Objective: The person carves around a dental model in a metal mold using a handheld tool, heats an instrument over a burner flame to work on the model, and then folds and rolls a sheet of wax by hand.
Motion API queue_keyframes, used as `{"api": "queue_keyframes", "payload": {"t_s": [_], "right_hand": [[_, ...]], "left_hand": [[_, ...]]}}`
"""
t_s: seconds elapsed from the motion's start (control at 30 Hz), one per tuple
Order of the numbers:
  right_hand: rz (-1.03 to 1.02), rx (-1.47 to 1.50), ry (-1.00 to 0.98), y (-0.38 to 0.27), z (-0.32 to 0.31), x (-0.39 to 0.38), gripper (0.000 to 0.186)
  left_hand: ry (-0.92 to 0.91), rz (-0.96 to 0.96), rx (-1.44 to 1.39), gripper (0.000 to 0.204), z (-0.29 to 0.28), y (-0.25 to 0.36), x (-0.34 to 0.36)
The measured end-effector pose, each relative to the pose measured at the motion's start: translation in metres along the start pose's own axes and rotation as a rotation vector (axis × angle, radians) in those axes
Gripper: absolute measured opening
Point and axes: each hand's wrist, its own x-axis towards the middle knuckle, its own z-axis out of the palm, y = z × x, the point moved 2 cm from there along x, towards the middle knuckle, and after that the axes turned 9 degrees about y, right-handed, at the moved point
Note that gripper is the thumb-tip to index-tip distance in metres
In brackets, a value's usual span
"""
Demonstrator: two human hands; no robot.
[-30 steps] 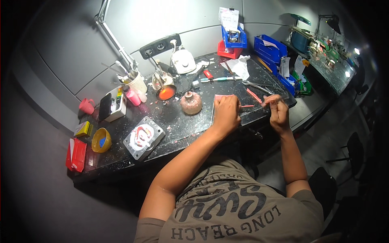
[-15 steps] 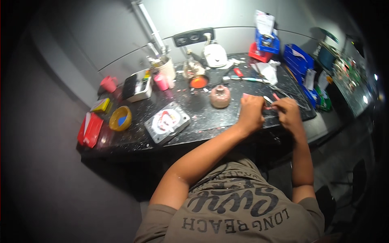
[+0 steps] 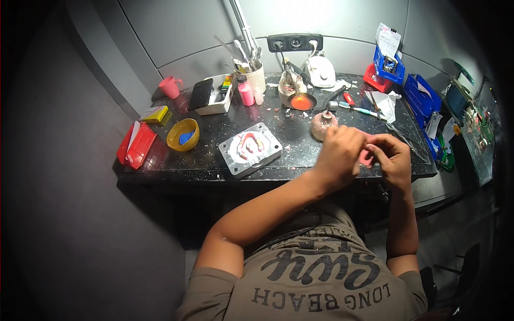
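Observation:
My left hand (image 3: 341,155) and my right hand (image 3: 395,159) meet above the front right of the bench, thumbs toward each other. A thin pink piece (image 3: 366,156), like sheet wax, is pinched between them; the fingers cover much of it. Just beyond my left hand stands a round, pink-speckled jar (image 3: 323,126) with a narrow metal neck. To the left of my hands lies a grey metal flask half (image 3: 250,150) holding white plaster and a red horseshoe-shaped denture form with pale teeth.
On the black bench (image 3: 203,160) are a yellow bowl (image 3: 183,135), red case (image 3: 137,145), pink cup (image 3: 171,87), white tray (image 3: 217,104), pink bottle (image 3: 245,92), tool holder (image 3: 251,79), small dark pan (image 3: 302,101) and toothbrush (image 3: 363,111). Blue bins (image 3: 421,101) stand at right.
My hands have come closer together, and more of the pink piece shows between the fingers. The whole view has shifted, so the bench things sit further right in it.

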Motion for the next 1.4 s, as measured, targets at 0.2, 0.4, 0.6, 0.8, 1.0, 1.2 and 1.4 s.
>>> {"api": "queue_keyframes", "payload": {"t_s": [0.2, 0.4, 0.6, 0.8, 1.0, 1.2, 1.4], "right_hand": [[0.001, 0.107, -0.188, -0.02, 0.088, 0.002, 0.014], [-0.412, -0.121, -0.274, -0.027, 0.149, 0.005, 0.012], [-0.402, -0.257, -0.22, -0.019, 0.154, 0.009, 0.006], [-0.38, -0.42, -0.123, -0.015, 0.119, 0.007, 0.007], [-0.352, -0.508, -0.009, -0.003, 0.08, 0.007, 0.008], [-0.262, -0.564, 0.073, 0.003, 0.054, 0.009, 0.008], [-0.221, -0.592, 0.124, 0.005, 0.032, 0.009, 0.009]], "left_hand": [[-0.005, -0.116, 0.159, 0.004, -0.105, -0.027, -0.024], [-0.13, -0.294, 0.127, 0.019, -0.167, -0.056, -0.049], [-0.388, -0.187, 0.733, 0.116, -0.212, -0.09, -0.067], [-0.237, -0.329, 0.288, 0.108, -0.209, -0.102, -0.09], [0.023, -0.011, 0.207, 0.092, -0.206, -0.096, -0.104], [0.03, 0.001, 0.209, 0.089, -0.206, -0.098, -0.107], [0.03, 0.003, 0.208, 0.089, -0.206, -0.1, -0.107]]}}
